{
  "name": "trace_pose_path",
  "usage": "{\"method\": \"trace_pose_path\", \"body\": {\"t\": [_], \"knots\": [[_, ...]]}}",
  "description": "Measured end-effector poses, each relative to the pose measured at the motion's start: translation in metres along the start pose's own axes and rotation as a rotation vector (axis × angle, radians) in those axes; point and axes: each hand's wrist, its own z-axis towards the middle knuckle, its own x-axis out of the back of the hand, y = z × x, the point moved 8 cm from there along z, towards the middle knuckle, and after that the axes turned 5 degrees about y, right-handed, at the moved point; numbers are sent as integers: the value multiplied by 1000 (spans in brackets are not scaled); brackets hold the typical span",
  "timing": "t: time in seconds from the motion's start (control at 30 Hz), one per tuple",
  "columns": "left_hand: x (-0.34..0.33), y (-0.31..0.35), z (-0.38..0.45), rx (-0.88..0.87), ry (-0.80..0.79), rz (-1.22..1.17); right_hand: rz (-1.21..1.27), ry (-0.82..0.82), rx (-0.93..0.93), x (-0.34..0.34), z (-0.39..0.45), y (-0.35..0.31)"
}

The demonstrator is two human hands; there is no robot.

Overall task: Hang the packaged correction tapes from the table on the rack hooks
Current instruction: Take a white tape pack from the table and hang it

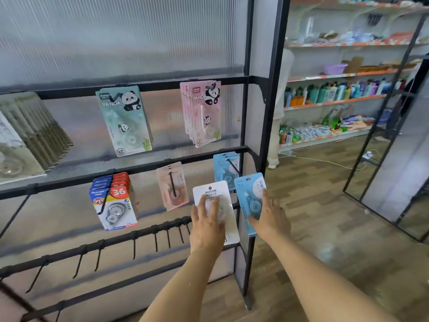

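My left hand (207, 225) holds a white packaged correction tape (212, 191) upright in front of the rack's lower right part. My right hand (270, 217) holds a light blue packaged correction tape (247, 194) just to its right, below several blue packs (225, 168) hanging on a hook. Other packs hang on the black rack (144, 169): a green panda pack (124, 119), pink panda packs (203, 112), pink packs (173, 185) and blue-and-red "36" packs (113, 201). A row of bare hooks (168, 235) runs along the bar left of my left hand.
Beige packs (27, 133) hang at the far left. Behind the rack is a ribbed translucent panel. To the right lie a wooden floor (325, 217), store shelves (343, 98) with bottles and goods, and a mirror-like framed panel (399, 159).
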Motion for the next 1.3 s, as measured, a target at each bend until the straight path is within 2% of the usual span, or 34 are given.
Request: {"method": "trace_pose_path", "body": {"t": [0.4,0.7,0.83,1.1,1.3], "knots": [[-10,-3,25,26,28,-32,16,-38,45,-21,22,-8],[-17,-1,11,47,12,-1,-10,-60,71,-26,32,-15],[-19,0,-7,59,-9,8,-8,16,130,-23,16,-19],[3,-18,-44,59,5,27,120,50,309,-14,-34,-63],[44,-53,-78,122,74,-1,112,-6,483,-8,-94,-112]]}}
